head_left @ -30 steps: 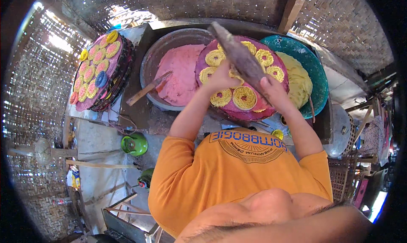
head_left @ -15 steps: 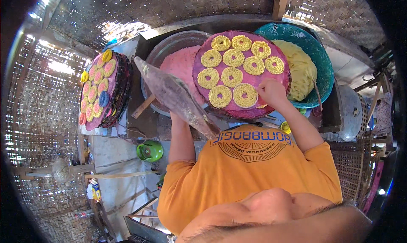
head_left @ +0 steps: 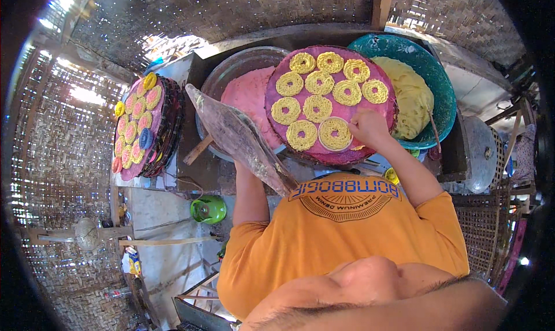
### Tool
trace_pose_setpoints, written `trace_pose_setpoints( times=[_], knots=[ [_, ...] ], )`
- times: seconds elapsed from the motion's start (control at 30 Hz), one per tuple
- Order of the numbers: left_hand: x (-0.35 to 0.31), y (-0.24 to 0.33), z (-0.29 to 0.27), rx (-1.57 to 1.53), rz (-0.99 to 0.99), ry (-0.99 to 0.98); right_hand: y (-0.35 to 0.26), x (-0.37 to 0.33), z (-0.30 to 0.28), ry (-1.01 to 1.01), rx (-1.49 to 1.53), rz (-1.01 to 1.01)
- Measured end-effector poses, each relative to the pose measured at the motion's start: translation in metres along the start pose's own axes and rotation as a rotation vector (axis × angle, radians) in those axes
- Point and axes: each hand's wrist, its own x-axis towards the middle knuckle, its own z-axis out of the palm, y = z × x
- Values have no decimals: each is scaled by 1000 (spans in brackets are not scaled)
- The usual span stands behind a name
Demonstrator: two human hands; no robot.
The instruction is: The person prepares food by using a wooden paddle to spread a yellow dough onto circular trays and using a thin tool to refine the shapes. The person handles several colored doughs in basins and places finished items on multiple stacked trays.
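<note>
A round, pink-topped tray (head_left: 300, 85) holds several yellow noodle-like rings (head_left: 318, 82) laid out across it. Near its front edge, one ring sits inside a thin pale hoop (head_left: 335, 149). My right hand (head_left: 371, 127) is closed at the right side of that hoop, its fingertips on the rim. A long, weathered wooden piece (head_left: 237, 134) slants across the front of a dark basin (head_left: 217, 77) with pink dough (head_left: 248, 91). Behind that wood my left forearm (head_left: 250, 195) reaches up; the left hand and its fingers are hidden.
At the right stands a green basin (head_left: 442, 108) with pale yellow dough (head_left: 404, 97) and a stick. A stack of round trays (head_left: 165, 129) with pink-and-yellow rings sits at the left. Below lies a green container (head_left: 209, 208). Woven walls (head_left: 231, 13) close in the back and left.
The whole view has shifted slightly right and down. My right hand stays at the hoop, and the rings keep their arrangement.
</note>
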Motion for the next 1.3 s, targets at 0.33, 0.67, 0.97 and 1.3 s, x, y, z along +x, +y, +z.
trace_pose_setpoints(
  times=[0.33,0.67,0.97,1.3],
  knots=[
    [-1,8,1,7,-11,9,5,1,-23,0,114,125],
    [4,17,-2,1,-17,22,53,-12,-44,12,1,422],
    [5,39,10,54,-34,42,42,-13,-44,14,35,394],
    [69,145,128,943,868,-12,-63,9,-165,654,257,-368]
  ],
)
